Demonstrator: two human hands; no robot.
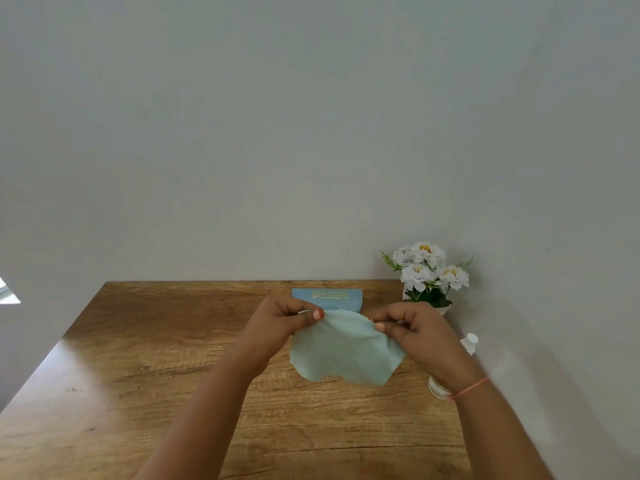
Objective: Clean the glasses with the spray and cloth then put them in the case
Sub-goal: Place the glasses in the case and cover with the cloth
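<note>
A pale green cleaning cloth with a zigzag edge hangs spread above the wooden table. My left hand pinches its upper left corner and my right hand pinches its upper right corner. Behind the cloth lies a light blue glasses case with gold lettering, partly hidden by my hands. A clear spray bottle with a white cap lies on the table under my right wrist, mostly covered. The glasses are not in view.
A small white pot of white flowers stands at the table's back right corner against the wall. The table's back edge meets the grey wall. Bare wood stretches to the left and front.
</note>
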